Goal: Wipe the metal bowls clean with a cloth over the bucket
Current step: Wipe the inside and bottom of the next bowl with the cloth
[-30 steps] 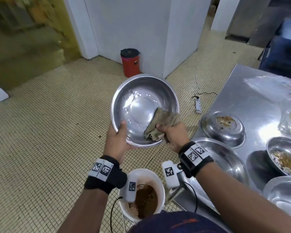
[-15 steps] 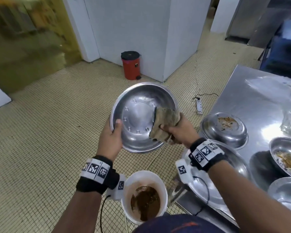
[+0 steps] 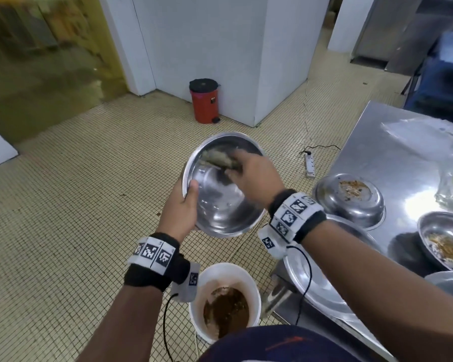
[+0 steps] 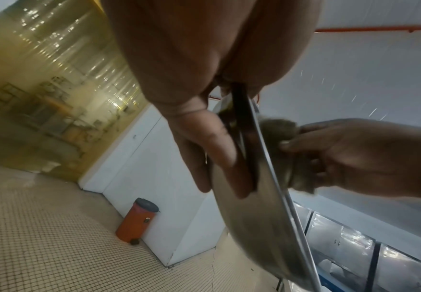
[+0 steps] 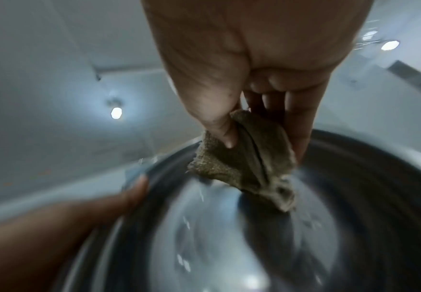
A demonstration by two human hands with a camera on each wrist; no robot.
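A white bucket (image 3: 251, 283) of brown slop stands on the tiled floor below the person's wrists. Above it, the left hand (image 3: 179, 207) grips the rim of a tilted metal bowl (image 3: 220, 210), thumb inside, fingers behind. The right hand (image 3: 254, 176) clutches a bunched brown cloth (image 3: 217, 159) against the bowl's upper inner wall, apparently mid-wipe, though blurred. To the right, soiled bowls (image 3: 349, 198) sit on a steel table (image 3: 392, 142). Farther off, a red bin (image 3: 204, 104) stands against the white wall.
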